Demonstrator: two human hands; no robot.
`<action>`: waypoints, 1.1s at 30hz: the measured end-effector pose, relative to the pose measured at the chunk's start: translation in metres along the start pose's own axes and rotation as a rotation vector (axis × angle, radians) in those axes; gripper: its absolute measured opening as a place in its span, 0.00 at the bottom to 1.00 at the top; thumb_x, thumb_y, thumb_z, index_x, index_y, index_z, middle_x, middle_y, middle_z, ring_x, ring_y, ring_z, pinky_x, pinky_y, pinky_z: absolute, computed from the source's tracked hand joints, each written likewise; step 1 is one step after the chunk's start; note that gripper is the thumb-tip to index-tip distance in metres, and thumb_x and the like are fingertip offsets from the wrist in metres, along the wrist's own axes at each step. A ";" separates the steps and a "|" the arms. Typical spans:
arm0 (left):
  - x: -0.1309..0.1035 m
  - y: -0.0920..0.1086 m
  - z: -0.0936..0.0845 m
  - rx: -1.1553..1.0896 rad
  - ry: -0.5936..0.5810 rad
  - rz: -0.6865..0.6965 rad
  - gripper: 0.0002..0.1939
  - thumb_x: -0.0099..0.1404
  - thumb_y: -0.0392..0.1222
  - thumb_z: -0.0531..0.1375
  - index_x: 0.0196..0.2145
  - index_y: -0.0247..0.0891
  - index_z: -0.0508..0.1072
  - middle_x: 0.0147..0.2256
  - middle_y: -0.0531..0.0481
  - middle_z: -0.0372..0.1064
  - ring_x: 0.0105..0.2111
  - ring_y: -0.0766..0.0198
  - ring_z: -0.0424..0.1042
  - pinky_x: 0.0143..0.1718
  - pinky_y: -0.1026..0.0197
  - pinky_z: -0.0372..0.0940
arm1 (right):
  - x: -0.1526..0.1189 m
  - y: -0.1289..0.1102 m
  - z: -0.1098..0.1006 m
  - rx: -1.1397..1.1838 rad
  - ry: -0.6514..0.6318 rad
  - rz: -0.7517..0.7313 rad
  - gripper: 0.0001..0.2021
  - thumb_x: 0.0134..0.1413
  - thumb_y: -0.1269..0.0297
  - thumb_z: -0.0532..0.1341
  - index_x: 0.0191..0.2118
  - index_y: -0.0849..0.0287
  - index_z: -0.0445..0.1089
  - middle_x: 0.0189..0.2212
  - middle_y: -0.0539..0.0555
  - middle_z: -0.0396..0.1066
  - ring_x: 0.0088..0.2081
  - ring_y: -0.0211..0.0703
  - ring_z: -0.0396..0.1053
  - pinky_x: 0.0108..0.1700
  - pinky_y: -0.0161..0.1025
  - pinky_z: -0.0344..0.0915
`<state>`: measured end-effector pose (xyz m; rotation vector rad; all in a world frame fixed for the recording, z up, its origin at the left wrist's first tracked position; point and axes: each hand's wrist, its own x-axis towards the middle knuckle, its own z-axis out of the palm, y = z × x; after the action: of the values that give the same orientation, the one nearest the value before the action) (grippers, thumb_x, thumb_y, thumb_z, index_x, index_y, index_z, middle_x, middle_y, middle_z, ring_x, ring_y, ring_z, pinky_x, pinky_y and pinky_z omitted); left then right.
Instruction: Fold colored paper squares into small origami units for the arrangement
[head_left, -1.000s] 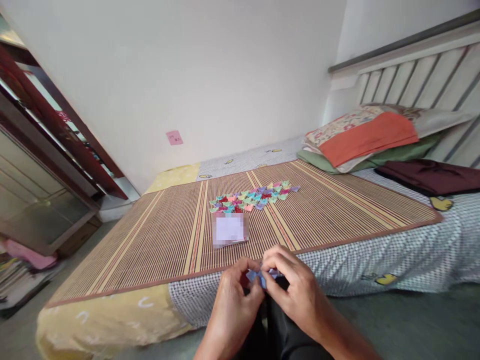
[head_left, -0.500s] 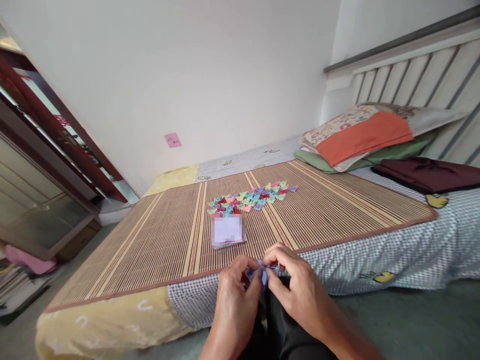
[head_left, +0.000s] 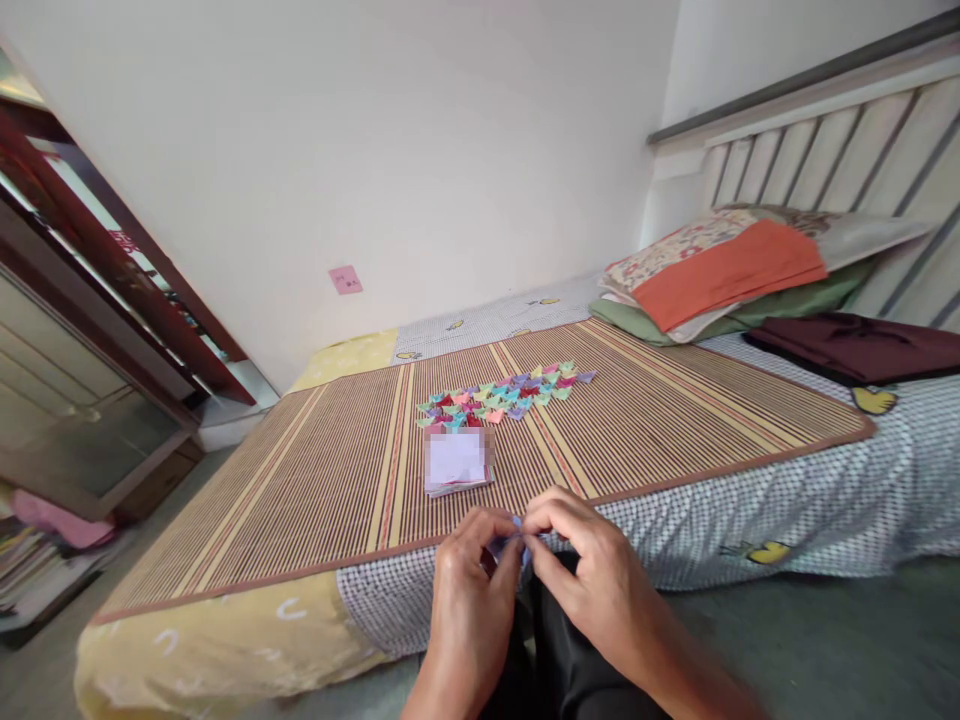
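Observation:
A small piece of folded blue-purple paper (head_left: 517, 524) is pinched between my two hands, just off the front edge of the bed. My left hand (head_left: 474, 575) has its thumb and forefinger closed on the paper's left side. From the other side my right hand (head_left: 581, 550) pinches it with thumb and fingers, which cover most of it. Beyond my hands lies a stack of paper (head_left: 457, 462), its top blurred out. Rows of small folded paper pieces (head_left: 506, 393) in many colours lie on the mat behind the stack.
A striped woven mat (head_left: 315, 480) covers much of the bed. Pillows (head_left: 735, 270) and a folded dark maroon cloth (head_left: 855, 345) lie at the right by the white headboard (head_left: 832, 150). A cabinet (head_left: 82, 390) stands at the left, and a wall is behind the bed.
My right fingers have moved slightly left, closer to my left fingertips, and less of the blue-purple paper shows now. The stack and the folded pieces have stayed in place.

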<state>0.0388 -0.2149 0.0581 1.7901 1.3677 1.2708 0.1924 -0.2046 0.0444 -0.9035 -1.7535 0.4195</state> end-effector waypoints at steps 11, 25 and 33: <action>-0.001 0.008 0.000 0.035 0.000 0.007 0.09 0.71 0.37 0.60 0.33 0.39 0.79 0.31 0.50 0.77 0.31 0.61 0.73 0.33 0.62 0.64 | 0.001 -0.003 -0.003 -0.055 0.016 0.019 0.11 0.60 0.79 0.54 0.36 0.55 0.64 0.33 0.52 0.69 0.37 0.46 0.71 0.40 0.41 0.67; -0.004 0.003 0.001 0.101 -0.009 0.055 0.10 0.70 0.35 0.57 0.33 0.39 0.77 0.31 0.49 0.75 0.31 0.61 0.73 0.33 0.61 0.63 | 0.011 -0.007 -0.005 -0.140 -0.096 0.163 0.13 0.53 0.83 0.60 0.31 0.55 0.66 0.31 0.51 0.72 0.34 0.45 0.73 0.38 0.40 0.67; -0.002 0.004 -0.002 0.087 0.008 -0.009 0.06 0.65 0.35 0.62 0.31 0.39 0.78 0.30 0.51 0.75 0.27 0.62 0.70 0.29 0.62 0.60 | 0.010 -0.007 0.000 -0.125 -0.058 0.095 0.13 0.52 0.83 0.60 0.30 0.55 0.64 0.31 0.50 0.71 0.34 0.45 0.73 0.38 0.39 0.68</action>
<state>0.0389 -0.2179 0.0612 1.8366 1.4542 1.2326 0.1882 -0.2018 0.0560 -1.0767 -1.8107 0.4045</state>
